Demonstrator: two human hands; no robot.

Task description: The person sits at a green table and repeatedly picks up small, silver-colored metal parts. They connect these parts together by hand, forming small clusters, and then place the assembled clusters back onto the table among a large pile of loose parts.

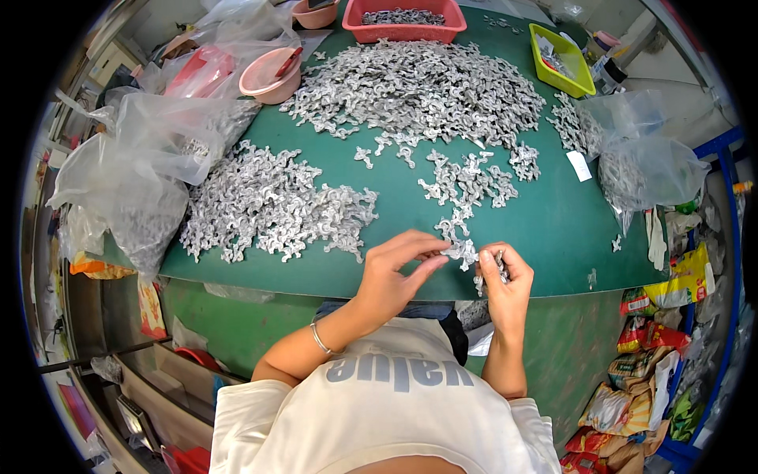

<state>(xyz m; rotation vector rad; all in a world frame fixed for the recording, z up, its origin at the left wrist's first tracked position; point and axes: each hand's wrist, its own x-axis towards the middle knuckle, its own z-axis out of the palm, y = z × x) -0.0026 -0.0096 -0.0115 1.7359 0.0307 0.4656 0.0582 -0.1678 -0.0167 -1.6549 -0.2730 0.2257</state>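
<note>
Near the front edge of the green table, my left hand (399, 265) has its thumb and fingertips drawn together. Whatever they pinch, if anything, is too small to make out. Close to its right, my right hand (508, 286) is closed around several small silver metal parts (502, 268), some showing between the fingers. Loose curved metal parts (464, 254) lie on the table between the hands. A thin trail of these parts (466, 186) runs back from there towards a large heap (418, 87). Left of my hands spreads another heap (268, 205) of similar pieces.
Clear plastic bags (134, 189) stand at the left, and another bag of parts (643, 170) at the right. Along the back are a red tub (404, 33), a pink bowl (271, 77) and a yellow-green basket (562, 67). Colourful packages (624, 407) are stacked beside a blue rack (722, 292).
</note>
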